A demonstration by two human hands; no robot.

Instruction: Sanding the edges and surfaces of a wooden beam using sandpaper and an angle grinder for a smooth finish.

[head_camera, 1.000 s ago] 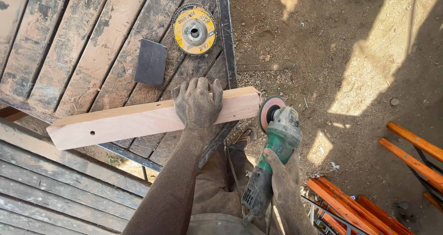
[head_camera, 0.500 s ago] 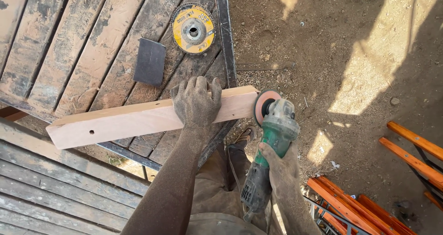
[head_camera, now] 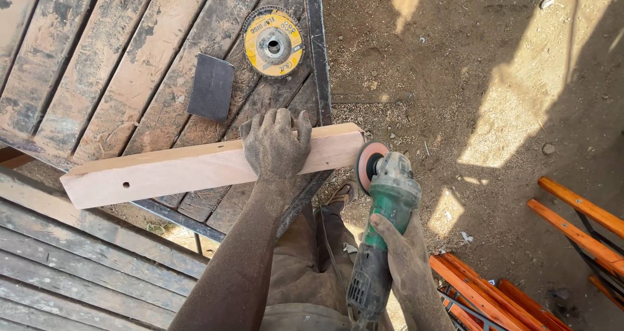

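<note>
Label: round yellow face on flap disc (head_camera: pixel 273 41) — printed lettering, far on plank table (head_camera: pixel 97 64).
Packages, signs, screens: none.

Left hand (head_camera: pixel 276 145) flat, palm down, fingers spread and pressing, arm stretched straight out, right hand (head_camera: pixel 400 253) curled tight in a grip — both dusty, right wrist bent in.

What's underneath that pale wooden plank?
The pale plank lies across a worn slatted table, its right end overhanging. The left hand presses on top, hiding the wood beneath.
</note>
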